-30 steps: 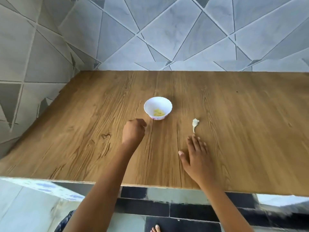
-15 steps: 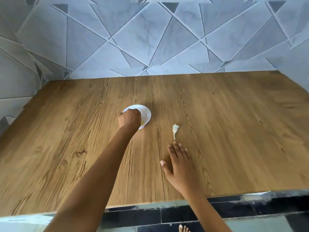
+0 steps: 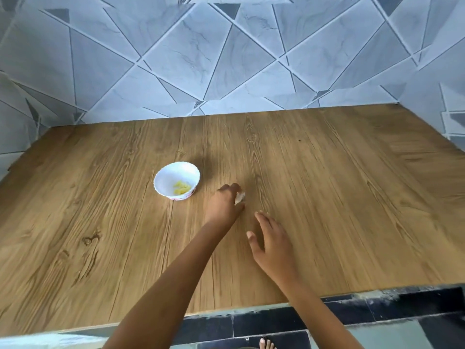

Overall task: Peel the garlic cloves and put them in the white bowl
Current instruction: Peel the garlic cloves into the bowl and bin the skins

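the left hand (image 3: 224, 206) is stretched out over the wooden table (image 3: 327, 197), fingers curled round a pale, papery garlic clove (image 3: 239, 196) that peeks out at its far edge. the right hand (image 3: 273, 244) lies just behind it, fingers straight and spread, holding nothing. off to the left, near but apart, sits the white bowl (image 3: 166, 182) with yellow peeled garlic (image 3: 182, 188) in the bottom. i'd say this is the pick-up of the next clove; next the right hand must join in and work the skin off.
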